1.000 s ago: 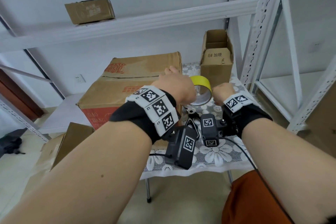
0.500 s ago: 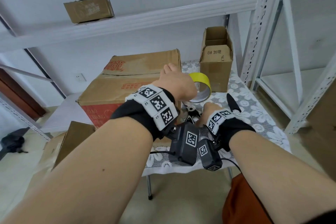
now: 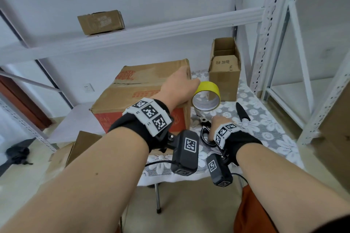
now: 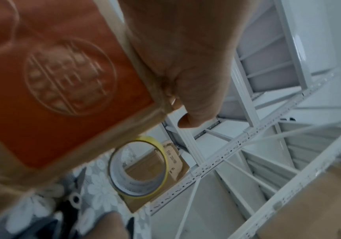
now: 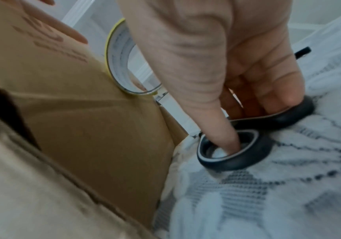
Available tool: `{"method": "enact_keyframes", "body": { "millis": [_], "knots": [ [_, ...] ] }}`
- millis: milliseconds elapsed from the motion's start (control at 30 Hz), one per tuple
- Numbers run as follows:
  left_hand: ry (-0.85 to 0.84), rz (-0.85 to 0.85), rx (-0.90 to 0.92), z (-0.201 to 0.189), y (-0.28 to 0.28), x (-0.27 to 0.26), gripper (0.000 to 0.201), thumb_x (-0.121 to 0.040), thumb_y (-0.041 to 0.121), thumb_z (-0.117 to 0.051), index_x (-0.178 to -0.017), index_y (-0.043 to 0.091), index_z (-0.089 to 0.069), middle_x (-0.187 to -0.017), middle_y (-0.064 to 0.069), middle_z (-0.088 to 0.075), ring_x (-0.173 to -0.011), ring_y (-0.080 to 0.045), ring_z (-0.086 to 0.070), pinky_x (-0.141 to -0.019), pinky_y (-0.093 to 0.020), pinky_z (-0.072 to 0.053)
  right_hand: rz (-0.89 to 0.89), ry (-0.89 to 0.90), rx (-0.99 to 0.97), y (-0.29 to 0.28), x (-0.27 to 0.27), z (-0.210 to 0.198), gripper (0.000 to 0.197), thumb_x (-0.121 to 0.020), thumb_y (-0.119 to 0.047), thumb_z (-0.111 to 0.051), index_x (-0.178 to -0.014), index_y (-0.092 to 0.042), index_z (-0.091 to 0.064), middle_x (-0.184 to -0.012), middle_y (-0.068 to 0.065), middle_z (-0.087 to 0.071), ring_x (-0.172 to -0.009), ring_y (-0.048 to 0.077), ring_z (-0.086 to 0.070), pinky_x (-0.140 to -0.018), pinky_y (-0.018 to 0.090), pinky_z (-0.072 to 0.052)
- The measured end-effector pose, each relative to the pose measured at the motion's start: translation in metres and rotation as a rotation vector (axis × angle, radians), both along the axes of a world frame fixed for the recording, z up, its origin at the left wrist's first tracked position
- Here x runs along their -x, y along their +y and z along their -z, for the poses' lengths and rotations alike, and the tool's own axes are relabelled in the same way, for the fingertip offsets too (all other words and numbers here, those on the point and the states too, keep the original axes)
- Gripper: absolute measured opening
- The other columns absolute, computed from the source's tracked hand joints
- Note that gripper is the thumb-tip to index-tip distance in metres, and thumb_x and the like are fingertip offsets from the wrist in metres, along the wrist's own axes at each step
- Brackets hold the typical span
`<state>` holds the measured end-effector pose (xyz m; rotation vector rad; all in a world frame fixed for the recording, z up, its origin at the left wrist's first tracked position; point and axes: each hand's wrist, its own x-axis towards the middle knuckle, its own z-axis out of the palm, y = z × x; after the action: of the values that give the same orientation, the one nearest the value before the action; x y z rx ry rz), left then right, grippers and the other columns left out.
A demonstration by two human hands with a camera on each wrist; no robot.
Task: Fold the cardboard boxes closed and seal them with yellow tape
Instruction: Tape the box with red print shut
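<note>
my right hand (image 3: pixel 217 124) has dropped from beside the yellow tape (image 3: pixel 207 94) to the scissors (image 5: pixel 245 137) on the bench (image 3: pixel 265 125), fingers hooked into both handles. left hand (image 3: pixel 180 89) lies flat on the big box (image 3: pixel 144 91), tape hanging off its corner. cutting likely next.

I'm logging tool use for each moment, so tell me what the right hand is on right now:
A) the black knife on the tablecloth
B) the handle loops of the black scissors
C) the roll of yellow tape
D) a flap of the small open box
B: in the right wrist view, the right hand has its thumb and fingers pushed into the handle loops of the black scissors lying on the tablecloth.
</note>
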<state>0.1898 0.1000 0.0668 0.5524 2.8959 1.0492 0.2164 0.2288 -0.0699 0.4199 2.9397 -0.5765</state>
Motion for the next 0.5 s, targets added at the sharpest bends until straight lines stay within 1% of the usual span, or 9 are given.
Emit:
{"method": "enact_keyframes", "body": {
  "millis": [67, 133, 167, 233, 267, 300, 367, 433, 500],
  "knots": [
    [0.061, 0.004, 0.043, 0.003, -0.007, 0.000, 0.046, -0.093, 0.029, -0.049, -0.137, 0.017, -0.045, -0.132, -0.012, -0.057, -0.119, -0.033, -0.055, -0.097, -0.043, -0.047, 0.024, -0.022, 0.082, 0.003, 0.000, -0.003, 0.044, -0.086, -0.024, -0.063, -0.063, -0.026, -0.026, -0.096, 0.005, -0.043, -0.088, 0.017, -0.039, -0.075, 0.027, -0.033],
    [0.099, 0.010, 0.130, 0.005, -0.012, 0.002, 0.052, -0.095, 0.035, -0.048, -0.144, 0.018, -0.040, -0.141, -0.009, -0.052, -0.125, -0.031, -0.051, -0.102, -0.040, -0.043, 0.095, -0.089, 0.295, 0.010, 0.001, -0.008, 0.039, -0.083, -0.023, -0.068, -0.066, -0.026, -0.033, -0.096, 0.004, -0.047, -0.086, 0.016, -0.045, -0.074, 0.025, -0.040],
    [0.116, 0.013, 0.191, 0.006, -0.016, 0.003, 0.050, -0.095, 0.040, -0.047, -0.140, 0.019, -0.043, -0.139, -0.010, -0.053, -0.123, -0.031, -0.052, -0.099, -0.039, -0.043, 0.131, -0.127, 0.429, 0.014, 0.002, -0.008, 0.034, -0.083, -0.021, -0.068, -0.068, -0.024, -0.038, -0.092, 0.004, -0.051, -0.081, 0.017, -0.051, -0.071, 0.024, -0.045],
    [0.140, 0.019, 0.312, 0.007, -0.021, 0.004, 0.045, -0.094, 0.055, -0.042, -0.119, 0.019, -0.054, -0.126, -0.011, -0.060, -0.113, -0.032, -0.055, -0.089, -0.038, -0.045, 0.205, -0.172, 0.665, 0.021, 0.001, -0.006, 0.019, -0.086, -0.017, -0.065, -0.076, -0.019, -0.050, -0.090, 0.005, -0.057, -0.072, 0.017, -0.056, -0.063, 0.025, -0.050],
    [0.152, 0.022, 0.373, 0.008, -0.023, 0.005, 0.053, -0.093, 0.062, -0.038, -0.117, 0.019, -0.055, -0.125, -0.013, -0.059, -0.115, -0.033, -0.054, -0.091, -0.040, -0.044, 0.245, -0.159, 0.745, 0.024, 0.001, -0.005, 0.012, -0.086, -0.017, -0.065, -0.082, -0.015, -0.054, -0.094, 0.008, -0.059, -0.073, 0.018, -0.058, -0.062, 0.027, -0.051],
    [0.148, 0.018, 0.442, 0.009, -0.026, 0.005, 0.066, -0.091, 0.069, -0.033, -0.127, 0.018, -0.053, -0.134, -0.016, -0.054, -0.124, -0.035, -0.049, -0.100, -0.043, -0.040, 0.292, -0.136, 0.809, 0.027, 0.001, -0.002, 0.012, -0.083, -0.017, -0.066, -0.088, -0.011, -0.057, -0.096, 0.011, -0.060, -0.075, 0.022, -0.059, -0.062, 0.028, -0.050],
    [0.125, -0.008, 0.564, 0.012, -0.028, 0.004, 0.087, -0.085, 0.080, -0.024, -0.149, 0.022, -0.033, -0.154, -0.018, -0.033, -0.141, -0.038, -0.028, -0.115, -0.052, -0.024, 0.381, -0.072, 0.913, 0.031, -0.001, 0.002, 0.020, -0.075, -0.019, -0.070, -0.082, -0.004, -0.059, -0.081, 0.018, -0.064, -0.068, 0.027, -0.057, -0.055, 0.027, -0.044],
    [0.111, -0.025, 0.618, 0.011, -0.029, 0.002, 0.092, -0.082, 0.085, -0.020, -0.154, 0.027, -0.021, -0.159, -0.018, -0.020, -0.146, -0.039, -0.016, -0.117, -0.057, -0.015, 0.468, 0.067, 1.032, 0.028, -0.012, -0.007, 0.027, -0.079, -0.022, -0.073, -0.068, -0.004, -0.056, -0.058, 0.016, -0.056, -0.045, 0.022, -0.047, -0.038, 0.019, -0.030],
    [0.078, -0.022, 0.620, 0.010, -0.029, 0.001, 0.091, -0.082, 0.084, -0.021, -0.154, 0.030, -0.017, -0.161, -0.017, -0.016, -0.147, -0.038, -0.012, -0.118, -0.058, -0.012, 0.516, 0.269, 1.117, 0.028, -0.018, -0.013, 0.037, -0.082, -0.028, -0.073, -0.062, -0.007, -0.050, -0.054, 0.014, -0.049, -0.030, 0.016, -0.040, -0.030, 0.015, -0.022]
  ]
}}
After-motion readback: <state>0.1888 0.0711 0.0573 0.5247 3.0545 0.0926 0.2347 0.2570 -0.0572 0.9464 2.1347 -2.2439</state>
